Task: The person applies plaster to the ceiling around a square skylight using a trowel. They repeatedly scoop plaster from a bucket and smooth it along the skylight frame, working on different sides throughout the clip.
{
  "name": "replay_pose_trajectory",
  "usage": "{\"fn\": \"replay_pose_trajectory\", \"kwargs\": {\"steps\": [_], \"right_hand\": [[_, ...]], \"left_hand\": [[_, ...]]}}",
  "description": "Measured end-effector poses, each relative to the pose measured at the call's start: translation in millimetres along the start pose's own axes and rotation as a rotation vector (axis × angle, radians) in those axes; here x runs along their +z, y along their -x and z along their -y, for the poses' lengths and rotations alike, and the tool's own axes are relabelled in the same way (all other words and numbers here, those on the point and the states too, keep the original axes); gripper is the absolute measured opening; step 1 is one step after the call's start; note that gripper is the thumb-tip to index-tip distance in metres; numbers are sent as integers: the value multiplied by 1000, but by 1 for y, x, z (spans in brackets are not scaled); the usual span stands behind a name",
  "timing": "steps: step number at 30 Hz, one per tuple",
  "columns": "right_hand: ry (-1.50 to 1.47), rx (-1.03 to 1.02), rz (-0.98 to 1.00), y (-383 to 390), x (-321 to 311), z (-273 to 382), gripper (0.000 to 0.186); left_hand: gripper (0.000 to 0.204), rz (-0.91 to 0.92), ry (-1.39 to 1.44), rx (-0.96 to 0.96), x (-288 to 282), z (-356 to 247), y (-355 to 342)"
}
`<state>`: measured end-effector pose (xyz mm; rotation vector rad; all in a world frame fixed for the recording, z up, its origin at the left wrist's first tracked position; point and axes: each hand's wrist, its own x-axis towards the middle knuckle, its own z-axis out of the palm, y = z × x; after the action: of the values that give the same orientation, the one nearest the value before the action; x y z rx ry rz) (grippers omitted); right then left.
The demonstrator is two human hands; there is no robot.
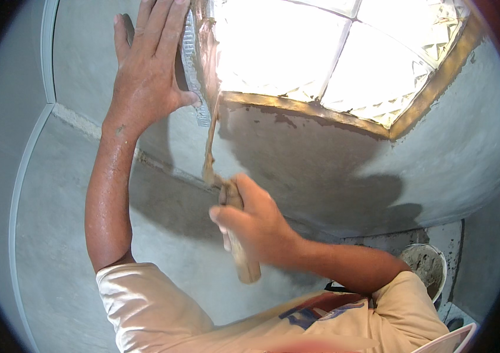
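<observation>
Listing from the head view: ribbed grey strip [192,65], upright beside the left edge of a glass-block window [285,47]. Braced by left hand [147,79], outspread, with thumb apart and touching the strip's edge. Clamped in right hand [254,219]: wooden handle [245,266] of a paste-smeared trowel [209,156], pointing up along the strip's window side. Exact blade angle: cannot tell. Advisable handling: press evenly with the whole left hand; keep left fingertips clear of the blade's path; draw the trowel smoothly, without knocking the strip or brownish window border [297,107]. Also present, lower right: bucket [443,265] of grey mix.
</observation>
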<state>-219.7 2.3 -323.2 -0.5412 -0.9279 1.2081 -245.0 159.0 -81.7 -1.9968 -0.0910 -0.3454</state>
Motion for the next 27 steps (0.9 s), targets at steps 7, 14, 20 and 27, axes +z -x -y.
{"fn": "replay_pose_trajectory", "kwargs": {"steps": [7, 14, 20, 27], "right_hand": [[-153, -102, 29, -20, 5, 36, 22], [-100, -203, 2, -20, 2, 67, 21], [65, -297, -45, -24, -3, 91, 24], [314, -279, -15, -14, -27, 85, 23]], "left_hand": [[160, -164, -12, 20, 27, 6, 3], [151, -195, 29, 24, 28, 7, 2], [130, -203, 65, 19, 24, 4, -1], [139, -228, 97, 21, 29, 6, 1]]}}
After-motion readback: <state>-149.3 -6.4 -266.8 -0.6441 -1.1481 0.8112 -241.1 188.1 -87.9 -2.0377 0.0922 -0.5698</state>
